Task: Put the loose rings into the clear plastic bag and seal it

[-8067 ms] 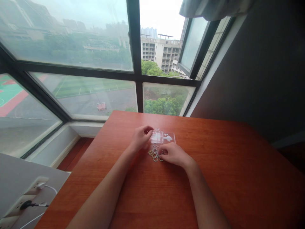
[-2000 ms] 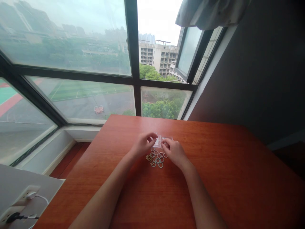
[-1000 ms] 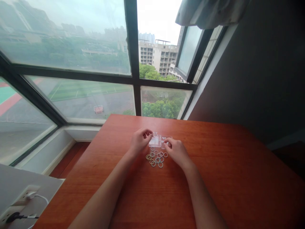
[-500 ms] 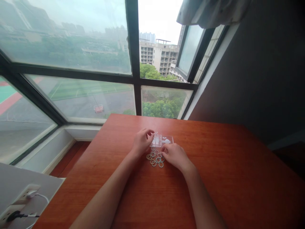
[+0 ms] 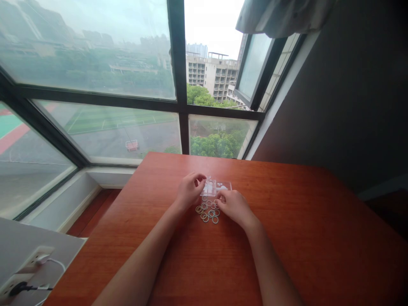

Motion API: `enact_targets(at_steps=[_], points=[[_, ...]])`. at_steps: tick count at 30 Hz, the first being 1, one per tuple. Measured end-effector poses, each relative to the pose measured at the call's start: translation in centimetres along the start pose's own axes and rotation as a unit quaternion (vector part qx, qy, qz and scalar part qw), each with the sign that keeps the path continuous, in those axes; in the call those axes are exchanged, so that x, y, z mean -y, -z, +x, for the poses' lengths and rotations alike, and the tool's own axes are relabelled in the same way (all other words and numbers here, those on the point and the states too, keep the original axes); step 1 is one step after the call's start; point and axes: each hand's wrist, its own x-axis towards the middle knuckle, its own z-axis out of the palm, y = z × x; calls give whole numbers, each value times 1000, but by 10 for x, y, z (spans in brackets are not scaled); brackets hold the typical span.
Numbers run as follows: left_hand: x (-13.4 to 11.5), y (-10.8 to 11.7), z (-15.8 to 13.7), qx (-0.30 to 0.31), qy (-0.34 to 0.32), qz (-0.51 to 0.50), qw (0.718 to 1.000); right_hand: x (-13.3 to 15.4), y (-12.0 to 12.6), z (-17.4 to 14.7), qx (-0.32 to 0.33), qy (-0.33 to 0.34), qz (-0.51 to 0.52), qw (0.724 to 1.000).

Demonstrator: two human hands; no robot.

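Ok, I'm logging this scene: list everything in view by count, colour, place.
Rings: over ten, pale or yellowish, on table
Case: one, clear, beyond rings
Table: one, reddish, centre
Window: one, black frame, behind
Curtain: one, grey, top right
Wall: one, dark, right
Sockets: at least two, white, lower left
Plugs: two, white, black, in sockets
Buildings: several, pale, outside
Trees: several, green, outside
Sports field: one, green, outside
Left hand: one, bare, beside case
Right hand: one, bare, by rings

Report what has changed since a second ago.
The right hand has drawn back toward the near side, from over the clear lid to the far right edge of the rings, uncovering more of the lid's white marking. Whether it has gripped a ring is hidden. The left hand stays at the clear box, which looks unmoved, as do the rings in view.
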Motion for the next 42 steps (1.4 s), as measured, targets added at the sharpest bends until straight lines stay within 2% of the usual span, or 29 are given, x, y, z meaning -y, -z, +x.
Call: enact_targets(at_steps=[6,10,14,23,32,38,42], points=[[-3,-2,-1,8,0,-18,1000,-6,-2,5,-70,15,108,992],[-8,-1,-1,31,-9,-45,998,-6,0,6,-159,18,173,972],[-17,5,-1,42,-18,-77,996,-3,2,6,-202,21,241,949],[-30,5,-3,89,-27,-125,988,-2,0,6,-213,22,285,934],[-31,0,-4,88,-51,-119,988,-1,-3,7,-210,25,294,932],[-29,-1,-4,72,-45,-109,990,-1,-2,7,-209,26,290,934],[-20,3,-2,20,-20,-72,997,-2,-1,6,-213,24,285,934]])
